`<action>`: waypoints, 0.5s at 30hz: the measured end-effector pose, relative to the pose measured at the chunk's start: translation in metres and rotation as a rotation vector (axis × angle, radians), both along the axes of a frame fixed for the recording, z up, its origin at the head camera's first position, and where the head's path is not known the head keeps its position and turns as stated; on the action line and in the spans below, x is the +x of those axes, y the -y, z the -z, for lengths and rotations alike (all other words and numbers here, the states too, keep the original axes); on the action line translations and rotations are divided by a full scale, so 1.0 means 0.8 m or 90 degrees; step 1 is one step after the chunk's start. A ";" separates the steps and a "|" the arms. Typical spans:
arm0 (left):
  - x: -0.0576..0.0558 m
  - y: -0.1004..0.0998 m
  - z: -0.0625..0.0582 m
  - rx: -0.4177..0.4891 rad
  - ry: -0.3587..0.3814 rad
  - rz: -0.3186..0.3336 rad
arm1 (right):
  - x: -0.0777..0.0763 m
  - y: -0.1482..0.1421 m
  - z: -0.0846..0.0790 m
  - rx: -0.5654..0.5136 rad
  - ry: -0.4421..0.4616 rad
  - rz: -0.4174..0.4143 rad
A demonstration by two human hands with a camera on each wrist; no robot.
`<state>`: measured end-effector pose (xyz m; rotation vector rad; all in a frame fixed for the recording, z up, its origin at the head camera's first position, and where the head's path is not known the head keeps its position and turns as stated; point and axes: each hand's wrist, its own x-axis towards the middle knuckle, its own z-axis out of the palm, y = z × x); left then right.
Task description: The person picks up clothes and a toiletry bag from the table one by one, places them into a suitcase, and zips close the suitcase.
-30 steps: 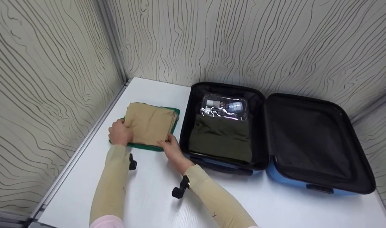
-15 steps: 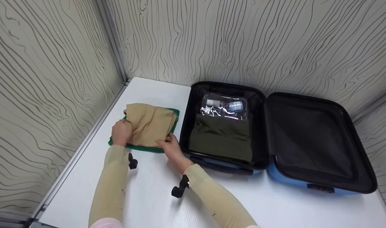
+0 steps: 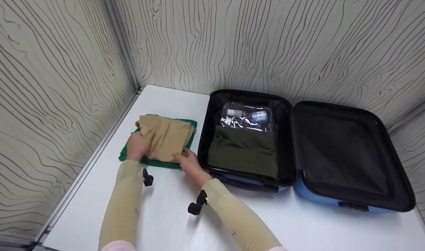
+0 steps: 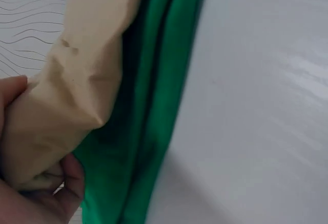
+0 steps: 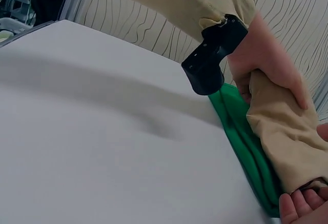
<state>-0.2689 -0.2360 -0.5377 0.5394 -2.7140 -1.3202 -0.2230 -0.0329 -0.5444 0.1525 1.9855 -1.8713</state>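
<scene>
A folded tan garment (image 3: 167, 137) lies on top of a folded green cloth (image 3: 160, 164) at the left of the table. My left hand (image 3: 138, 144) grips the tan garment's left side; in the left wrist view its fingers (image 4: 72, 183) curl under the bunched fabric. The right hand (image 3: 188, 162) pinches the near right corner, thumb on top and fingers (image 5: 297, 203) tucked beneath the edge. Creases run across the tan fabric between both hands. Along the near side, layers of the green cloth show below it.
Right of the cloths stands an open blue suitcase (image 3: 250, 186) with black lining. Inside lie a dark olive folded garment (image 3: 242, 153) and a clear pouch (image 3: 247, 116) of bottles. Its lid (image 3: 345, 153) lies open to the right. Patterned walls (image 3: 233, 45) border the white table (image 3: 170, 209).
My left hand has shifted slightly to the right, drawing in the tan garment's left side. The fabric has wrinkled and more green shows at the left. The right hand stays almost in place.
</scene>
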 end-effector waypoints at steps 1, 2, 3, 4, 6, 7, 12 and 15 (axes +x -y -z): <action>-0.001 0.000 -0.003 -0.013 -0.011 0.010 | 0.000 0.000 0.000 0.001 -0.003 -0.006; -0.002 0.000 -0.006 -0.022 -0.022 0.017 | 0.000 0.000 0.000 0.004 -0.003 -0.010; -0.003 0.000 -0.009 -0.027 -0.029 0.024 | -0.001 0.000 0.000 0.004 -0.005 -0.013; -0.004 0.000 -0.011 -0.029 -0.036 0.029 | -0.002 0.001 0.000 0.008 -0.007 -0.014; -0.006 -0.001 -0.016 -0.033 -0.043 0.035 | -0.002 0.001 0.000 0.010 -0.009 -0.013; -0.007 -0.001 -0.019 -0.036 -0.047 0.039 | -0.003 0.001 0.001 0.013 -0.009 -0.011; -0.007 -0.001 -0.036 -0.007 -0.062 0.070 | -0.003 0.002 0.003 -0.001 -0.008 0.003; -0.005 -0.004 -0.052 0.022 -0.078 0.095 | -0.003 0.003 0.003 -0.013 -0.024 0.010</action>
